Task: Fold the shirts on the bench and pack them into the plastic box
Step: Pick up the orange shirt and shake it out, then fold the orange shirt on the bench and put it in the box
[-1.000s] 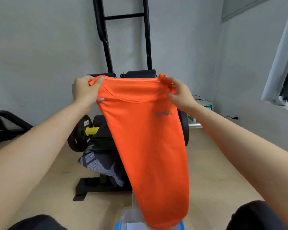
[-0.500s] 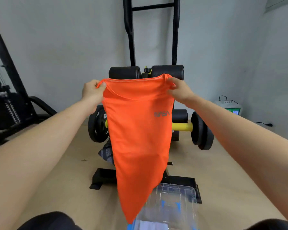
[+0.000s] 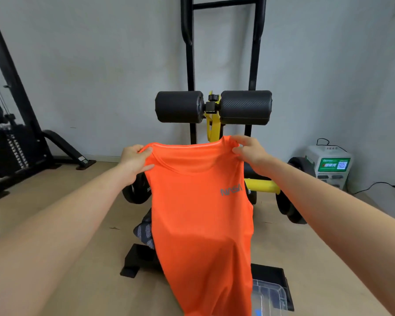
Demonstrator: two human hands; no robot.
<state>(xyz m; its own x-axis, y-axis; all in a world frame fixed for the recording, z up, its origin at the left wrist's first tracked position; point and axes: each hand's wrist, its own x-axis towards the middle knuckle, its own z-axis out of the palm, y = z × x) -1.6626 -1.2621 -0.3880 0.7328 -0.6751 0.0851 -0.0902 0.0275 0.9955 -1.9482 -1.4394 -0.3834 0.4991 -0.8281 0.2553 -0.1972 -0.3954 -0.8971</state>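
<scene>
One view only — a wide-angle camera on the person's head, facing forward and slightly down along both outstretched forearms. The left hand (image 3: 134, 159) and right hand (image 3: 249, 151) sit near mid-frame, close to the lens. Beyond them the wall (image 3: 100, 65) stands farther off — the floor (image 3: 55, 190) fills the lower edges.

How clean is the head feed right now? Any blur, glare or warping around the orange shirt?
Head view: even soft daylight, no glare; the orange shirt is sharp and its grey logo readable. Wide-angle stretch swells both forearms at the lower corners. The left hand and right hand look crisp. The plastic box is cut off by the bottom edge.
</scene>
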